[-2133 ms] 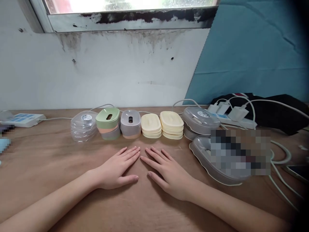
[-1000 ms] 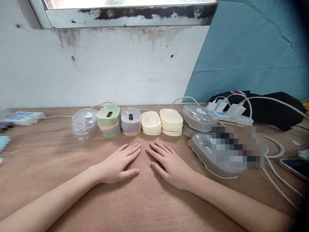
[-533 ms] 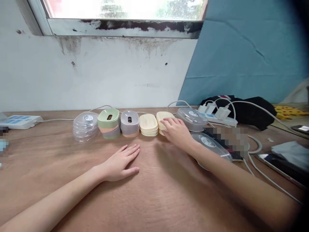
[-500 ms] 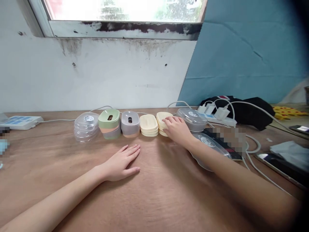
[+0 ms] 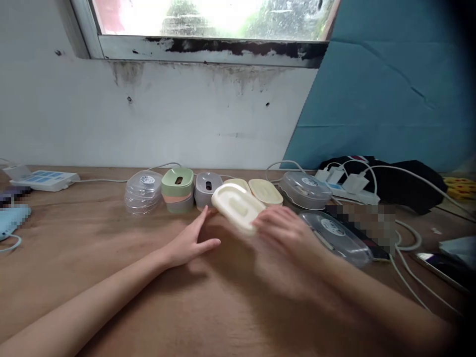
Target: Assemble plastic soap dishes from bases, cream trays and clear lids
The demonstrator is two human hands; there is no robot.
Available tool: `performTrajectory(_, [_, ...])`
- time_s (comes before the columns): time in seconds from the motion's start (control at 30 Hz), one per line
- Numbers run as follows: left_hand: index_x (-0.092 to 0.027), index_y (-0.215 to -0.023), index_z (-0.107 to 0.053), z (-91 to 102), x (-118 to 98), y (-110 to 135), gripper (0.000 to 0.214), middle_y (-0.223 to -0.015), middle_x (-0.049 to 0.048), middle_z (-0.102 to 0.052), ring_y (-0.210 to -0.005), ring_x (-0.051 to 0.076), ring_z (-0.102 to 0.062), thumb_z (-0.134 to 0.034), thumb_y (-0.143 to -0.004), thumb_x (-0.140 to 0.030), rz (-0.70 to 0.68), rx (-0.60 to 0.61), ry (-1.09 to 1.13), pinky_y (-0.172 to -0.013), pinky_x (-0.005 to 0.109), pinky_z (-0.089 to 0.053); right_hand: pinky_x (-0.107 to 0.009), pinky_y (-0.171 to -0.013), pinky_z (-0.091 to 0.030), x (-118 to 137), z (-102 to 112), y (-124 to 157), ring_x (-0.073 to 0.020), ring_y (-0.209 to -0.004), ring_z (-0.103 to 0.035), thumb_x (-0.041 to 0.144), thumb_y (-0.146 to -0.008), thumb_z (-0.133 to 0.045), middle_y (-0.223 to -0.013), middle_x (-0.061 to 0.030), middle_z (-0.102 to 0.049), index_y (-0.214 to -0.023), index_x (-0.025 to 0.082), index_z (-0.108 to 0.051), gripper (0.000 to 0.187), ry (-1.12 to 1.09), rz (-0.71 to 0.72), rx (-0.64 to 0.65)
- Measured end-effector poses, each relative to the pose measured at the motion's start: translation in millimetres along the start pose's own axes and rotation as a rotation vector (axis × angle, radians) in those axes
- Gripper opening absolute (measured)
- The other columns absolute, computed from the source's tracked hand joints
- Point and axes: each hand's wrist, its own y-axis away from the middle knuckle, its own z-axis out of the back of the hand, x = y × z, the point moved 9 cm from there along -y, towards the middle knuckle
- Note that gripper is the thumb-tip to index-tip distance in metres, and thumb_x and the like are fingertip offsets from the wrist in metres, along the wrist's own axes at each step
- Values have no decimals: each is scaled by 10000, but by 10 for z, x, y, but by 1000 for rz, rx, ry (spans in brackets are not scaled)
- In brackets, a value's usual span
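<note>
My right hand (image 5: pixel 288 230), blurred by motion, grips the near right edge of a cream plastic tray (image 5: pixel 238 206), rounded with a raised oval in its middle. It is lifted and tilted above the wood. My left hand (image 5: pixel 188 243) is open, thumb apart from the fingers, which point toward the tray; it holds nothing. Behind the tray are two cream stacks: the left stack (image 5: pixel 238 183) is mostly hidden, the right stack (image 5: pixel 266 191) shows its top. Beside them stand a grey slotted piece (image 5: pixel 208 183) and a green slotted piece (image 5: pixel 177 179) on stacked coloured pieces.
Clear plastic covers (image 5: pixel 143 193) are stacked at left. Two more clear cases, an upper one (image 5: pixel 307 189) and a lower one (image 5: pixel 338 238), lie at right. A power strip with chargers (image 5: pixel 355 184), loose cables, black cloth (image 5: pixel 405 178) and a phone (image 5: pixel 442 270) are further right.
My right hand has taken a cream tray off the right stack and brought it nearer and left. My left hand has risen slightly and turned, thumb spread. The camera view has shifted left.
</note>
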Motion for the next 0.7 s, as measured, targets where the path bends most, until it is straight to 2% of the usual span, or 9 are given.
performTrajectory(0.07, [-170, -1430, 20, 93, 106, -28, 943, -1490, 125, -103, -1357, 255, -152, -575, -777, -500, 17, -89, 194, -1090, 416, -222, -386, -900, -430, 261, -121, 133, -188, -918, -589, 195, -895, -457, -907, -50, -669, -959, 174, -614, 171, -153, 139, 42])
performTrajectory(0.13, [-204, -1430, -38, 103, 147, -44, 979, -1485, 120, -138, -1351, 264, -176, -657, -720, -470, 18, -59, 259, -1086, 422, -230, -361, -964, -404, 306, -287, 232, -174, -1057, -547, 181, -905, -436, -1030, -54, -648, -1032, 184, -583, 194, -308, 115, 164])
performTrajectory(0.2, [-236, -1421, -119, 29, 99, -34, 981, -1470, 106, -207, -1340, 264, -214, -723, -669, -415, -9, 82, 212, -1089, 426, -217, -331, -999, -384, 231, -435, 314, -161, -1205, -440, 173, -917, -391, -1182, -57, -579, -1077, 204, -557, 233, -447, 11, 307])
performTrajectory(0.27, [-262, -1410, -158, -37, 30, 1, 981, -1450, 90, -263, -1320, 265, -262, -753, -638, -381, -36, 201, 119, -1083, 430, -228, -344, -1012, -374, 117, -527, 396, -183, -1292, -329, 235, -911, -410, -1341, -67, -444, -1139, 218, -518, 253, -518, -110, 416])
performTrajectory(0.33, [-272, -1409, -151, -53, -13, 25, 992, -1438, 90, -285, -1304, 273, -289, -756, -632, -383, -44, 231, 19, -1071, 435, -246, -392, -1014, -369, -9, -575, 470, -234, -1321, -271, 365, -868, -487, -1452, -106, -263, -1269, 205, -407, 439, -514, -234, 474])
performTrajectory(0.4, [-269, -1410, -137, -56, -43, 31, 993, -1440, 97, -273, -1302, 285, -284, -746, -638, -407, -54, 219, -79, -1066, 443, -247, -439, -1031, -335, -92, -607, 525, -266, -1329, -243, 463, -818, -531, -1478, -148, -177, -1371, 170, -256, 683, -484, -325, 507])
performTrajectory(0.47, [-255, -1410, -140, -83, -73, 33, 980, -1445, 105, -258, -1306, 295, -267, -730, -648, -435, -81, 224, -173, -1065, 447, -243, -459, -1054, -292, -97, -636, 542, -264, -1337, -221, 474, -834, -498, -1467, -157, -214, -1397, 145, -206, 715, -463, -342, 537])
performTrajectory(0.53, [-240, -1408, -153, -113, -98, 32, 955, -1447, 110, -253, -1309, 298, -253, -711, -664, -455, -109, 236, -254, -1063, 445, -246, -467, -1065, -269, -67, -653, 534, -260, -1340, -212, 457, -865, -444, -1452, -146, -265, -1390, 139, -249, 644, -443, -317, 556])
performTrajectory(0.7, [-227, -1410, -158, -125, -112, 32, 935, -1448, 113, -251, -1312, 295, -244, -683, -682, -485, -117, 247, -330, -1057, 445, -263, -478, -1047, -300, -63, -643, 516, -276, -1326, -248, 456, -875, -424, -1440, -133, -298, -1397, 170, -258, 618, -419, -295, 518])
